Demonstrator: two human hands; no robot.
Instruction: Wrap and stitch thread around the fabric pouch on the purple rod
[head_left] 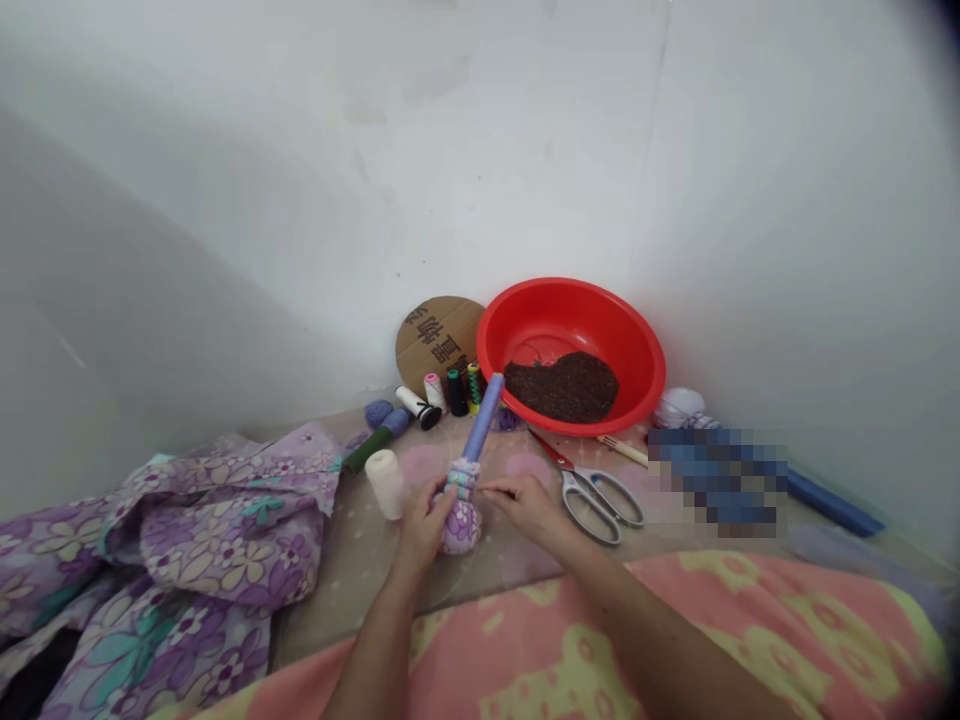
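Observation:
A rounded bundle of purple floral cloth (461, 527) is gathered around the lower end of a purple stick (484, 418), which leans up and slightly right. My left hand (420, 525) is closed on the bundle at its gathered neck, where several bands circle the cloth. Just right of that neck, my right hand (531, 508) pinches with thumb and forefinger. What it pinches is too fine to make out. A cream roll (386, 484) stands left of the bundle. Scissors (596, 500) with grey handles and red on the blades lie right of my right hand.
A red basin (637, 345) holding dark brown grains (574, 388) stands behind, beside a cardboard disc (427, 345). Several thread spools (456, 392) line the back. Floral fabric (225, 540) heaps at left. A white yarn ball (679, 408) and a blue strip (836, 503) lie right, near a blurred-out patch.

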